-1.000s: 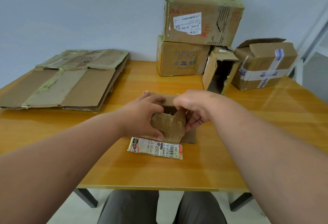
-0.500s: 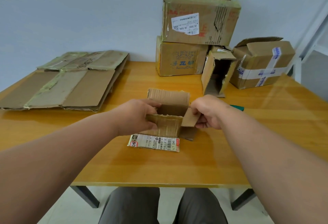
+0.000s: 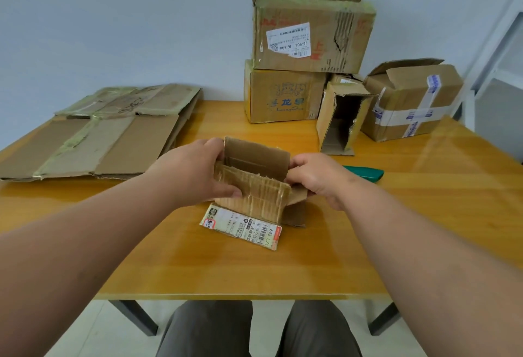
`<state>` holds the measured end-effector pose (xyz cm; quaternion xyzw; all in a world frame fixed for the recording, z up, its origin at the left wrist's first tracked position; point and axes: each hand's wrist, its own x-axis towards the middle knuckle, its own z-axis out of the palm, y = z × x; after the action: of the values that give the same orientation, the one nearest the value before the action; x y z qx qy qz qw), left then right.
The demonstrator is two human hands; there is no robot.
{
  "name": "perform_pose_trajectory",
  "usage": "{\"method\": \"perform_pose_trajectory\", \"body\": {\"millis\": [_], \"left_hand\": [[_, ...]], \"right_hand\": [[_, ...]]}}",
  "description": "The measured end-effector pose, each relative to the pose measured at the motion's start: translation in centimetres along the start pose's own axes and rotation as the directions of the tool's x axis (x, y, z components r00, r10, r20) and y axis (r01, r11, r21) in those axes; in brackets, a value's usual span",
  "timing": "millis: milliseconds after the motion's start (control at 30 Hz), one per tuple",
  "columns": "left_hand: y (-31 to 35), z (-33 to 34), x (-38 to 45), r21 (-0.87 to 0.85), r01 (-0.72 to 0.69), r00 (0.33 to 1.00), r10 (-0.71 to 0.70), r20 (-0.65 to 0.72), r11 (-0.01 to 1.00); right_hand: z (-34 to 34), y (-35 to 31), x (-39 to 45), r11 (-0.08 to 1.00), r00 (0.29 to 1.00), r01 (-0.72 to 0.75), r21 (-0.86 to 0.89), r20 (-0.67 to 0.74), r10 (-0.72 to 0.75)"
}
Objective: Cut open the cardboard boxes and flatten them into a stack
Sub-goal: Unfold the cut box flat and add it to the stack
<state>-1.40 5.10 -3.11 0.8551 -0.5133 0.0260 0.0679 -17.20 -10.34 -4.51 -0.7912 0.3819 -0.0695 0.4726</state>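
Both hands gripped the small box (image 3: 252, 187), left hand (image 3: 195, 175) and right hand (image 3: 314, 178) on opposite walls; light, soft, torn cardboard likely folds easily there.

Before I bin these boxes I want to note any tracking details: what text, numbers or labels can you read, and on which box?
"J6-S04 J6-S04", upside down: white label on the top stacked box.
"LongCi..." beneath blue Chinese characters, partly legible: lower stacked box.
"642 L71" and a red-outlined "3-3": shipping label on the small box between the hands.
Smaller print and barcodes on both labels: too small to read.
Blue print on the taped box: blurred.
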Motion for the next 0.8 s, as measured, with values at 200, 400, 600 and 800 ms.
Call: {"method": "perform_pose_trajectory", "body": {"millis": [200, 400, 600, 800], "left_hand": [[0.9, -0.5, 0.5, -0.202, 0.056, 0.958, -0.11, -0.265, 0.978], [1.1, -0.3, 1.4, -0.405, 0.041, 0.927, -0.187, -0.326, 0.913], [-4.2, 3.4, -2.8, -0.066, -0.021, 0.922, -0.006, -0.387, 0.998], [-4.7, 1.5, -2.6, -0.277, 0.031, 0.87, -0.163, -0.466, 0.96]], "right_hand": [[-0.9, -2.1, -0.5, 0.955, 0.946, 0.297, -0.01, -0.137, -0.295], [-0.9, -3.6, -1.4, 0.706, 0.701, 0.509, -0.491, -0.239, -0.672], [2.3, 0.6, -1.2, 0.597, 0.78, 0.433, -0.675, -0.051, -0.623], [2.7, 0.4, -1.5, 0.571, 0.809, 0.452, -0.685, 0.045, -0.587]]}}
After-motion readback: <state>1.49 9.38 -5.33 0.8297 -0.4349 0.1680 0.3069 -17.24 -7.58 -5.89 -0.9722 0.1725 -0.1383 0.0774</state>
